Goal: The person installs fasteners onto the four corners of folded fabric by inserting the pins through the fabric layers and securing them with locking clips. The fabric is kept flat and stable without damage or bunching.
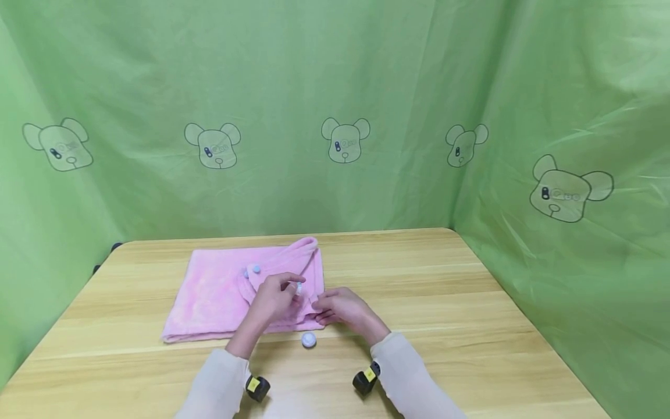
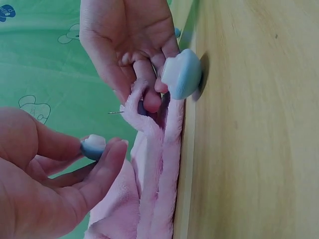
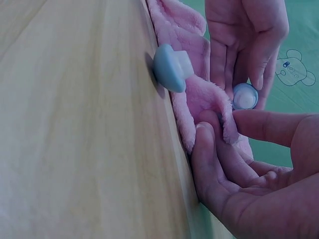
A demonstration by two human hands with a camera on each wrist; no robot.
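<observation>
"Where does the head view sit?"
"High and back, facing forward and down over the table (image 1: pixel 445 320) to the curtain (image 1: pixel 282 192)."
"And the wrist views?"
"Close in, pictures turned sideways: the left looks across to the right hand (image 2: pixel 132 42), the right to the left hand (image 3: pixel 244 40). All three share the cloth (image 2: pixel 149 179)."

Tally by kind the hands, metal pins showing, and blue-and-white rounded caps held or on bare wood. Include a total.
Bare hands: 2, left hand and right hand
Thin metal pins: 1, poking from the pink plush cloth
Blue-and-white rounded caps: 2, one held in the left hand, one on the pale wooden table
Total: 5
</observation>
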